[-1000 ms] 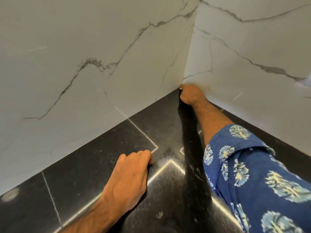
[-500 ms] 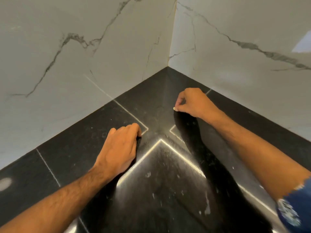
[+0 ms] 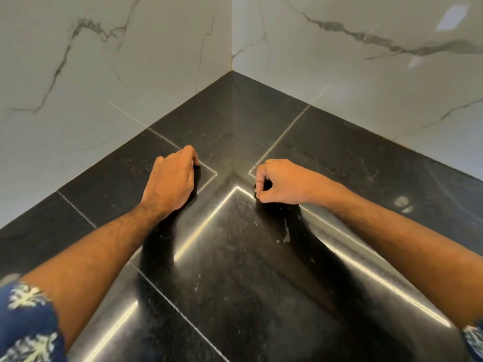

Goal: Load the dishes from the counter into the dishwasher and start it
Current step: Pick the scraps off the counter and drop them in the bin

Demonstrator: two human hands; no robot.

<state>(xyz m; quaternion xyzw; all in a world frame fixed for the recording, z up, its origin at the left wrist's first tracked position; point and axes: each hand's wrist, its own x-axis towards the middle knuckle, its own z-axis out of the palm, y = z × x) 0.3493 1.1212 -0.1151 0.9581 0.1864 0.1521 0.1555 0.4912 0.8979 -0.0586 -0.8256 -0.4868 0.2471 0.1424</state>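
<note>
Nearest the camera, at 7 and 5 o'clock, two patterned blue sleeves (image 3: 28, 320) frame bare forearms that reach forward over a dark polished counter (image 3: 235, 270) marked with pale smears and bright seam lines.

Further out, at about 11 o'clock, the left hand (image 3: 171, 182) lies knuckles up with its fingers curled under and their tips against the stone; nothing shows in its grasp, and it looks planted there as a brace while the body leans in.

At about 1 o'clock the right hand (image 3: 281, 182) is clenched loosely, thumb and forefinger drawn together at their tips just above the surface. Something very small may be pinched there, perhaps a crumb or speck, but it is too tiny to tell; the posture suggests picking at or lifting debris rather than carrying a dish.

Beyond both hands, at 12 o'clock, the counter runs into a corner where two white marble-veined walls (image 3: 130, 74) meet.

No dishes and no dishwasher are in view, so the task's things lie somewhere outside the frame, and loading does not appear under way at this spot.
</note>
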